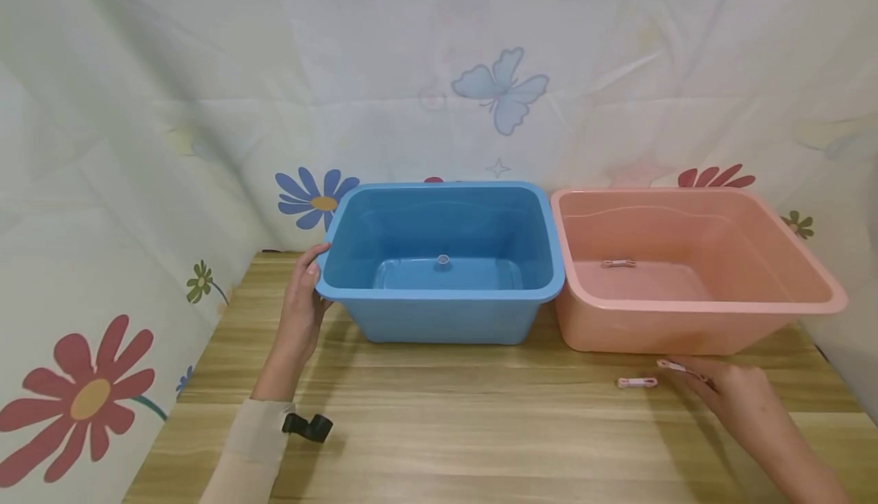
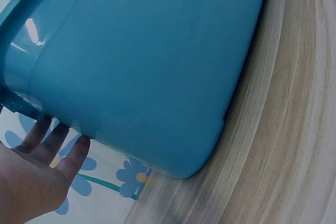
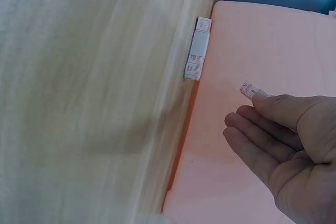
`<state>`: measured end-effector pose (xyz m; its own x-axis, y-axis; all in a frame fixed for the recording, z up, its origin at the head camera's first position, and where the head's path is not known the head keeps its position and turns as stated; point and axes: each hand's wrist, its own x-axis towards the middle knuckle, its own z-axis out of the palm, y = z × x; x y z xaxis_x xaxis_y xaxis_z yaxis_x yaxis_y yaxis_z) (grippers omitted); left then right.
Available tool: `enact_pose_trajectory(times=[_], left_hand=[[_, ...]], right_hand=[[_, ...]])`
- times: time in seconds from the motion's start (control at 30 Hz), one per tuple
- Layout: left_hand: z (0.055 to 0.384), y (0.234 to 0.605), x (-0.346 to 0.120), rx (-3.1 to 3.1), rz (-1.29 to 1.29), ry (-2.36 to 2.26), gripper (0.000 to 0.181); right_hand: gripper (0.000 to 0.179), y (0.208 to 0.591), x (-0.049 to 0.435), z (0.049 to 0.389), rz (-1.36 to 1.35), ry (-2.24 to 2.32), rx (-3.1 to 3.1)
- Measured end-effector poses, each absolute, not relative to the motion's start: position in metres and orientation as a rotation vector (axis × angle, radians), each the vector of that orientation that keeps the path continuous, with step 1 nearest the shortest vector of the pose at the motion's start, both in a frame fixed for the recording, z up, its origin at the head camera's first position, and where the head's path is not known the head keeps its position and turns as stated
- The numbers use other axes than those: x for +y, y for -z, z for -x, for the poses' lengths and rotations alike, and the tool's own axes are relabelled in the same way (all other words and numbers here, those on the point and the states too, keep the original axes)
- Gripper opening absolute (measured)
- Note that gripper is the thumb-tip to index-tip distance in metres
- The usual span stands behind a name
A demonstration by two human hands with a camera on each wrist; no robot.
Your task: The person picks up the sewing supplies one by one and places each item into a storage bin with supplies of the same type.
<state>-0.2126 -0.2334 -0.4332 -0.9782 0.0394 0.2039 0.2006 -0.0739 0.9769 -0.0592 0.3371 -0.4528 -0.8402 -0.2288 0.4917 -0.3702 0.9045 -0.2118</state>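
Observation:
My left hand (image 1: 305,294) grips the left rim of a blue plastic tub (image 1: 446,319). In the left wrist view, several fingertips (image 2: 79,150) touch the tub's outer wall below its rim. My right hand (image 1: 744,397) pinches a folded measuring tape (image 1: 680,367) between thumb and fingers, just in front of the pink tub (image 1: 645,329). Red markings show on the end of this tape in the right wrist view. A second folded measuring tape (image 1: 636,383) lies on the table to the left of that hand. Another folded tape (image 1: 619,263) lies inside the pink tub.
The two tubs stand side by side on the wood-grain table (image 1: 439,428), rims meeting. A small round whitish object (image 1: 443,260) sits on the blue tub's floor. A printed curtain (image 1: 384,69) hangs behind. A black strap piece (image 1: 309,427) is at my left sleeve.

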Motion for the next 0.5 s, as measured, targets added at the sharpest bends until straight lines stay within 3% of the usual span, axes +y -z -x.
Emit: enact_pose_trajectory(times=[0.5], left_hand=[[0.213,0.432,-0.231,-2.062,0.241,2.207,0.047]], right_hand=[[0.027,0.441,0.332,0.06,-0.467,-0.425,-2.59]])
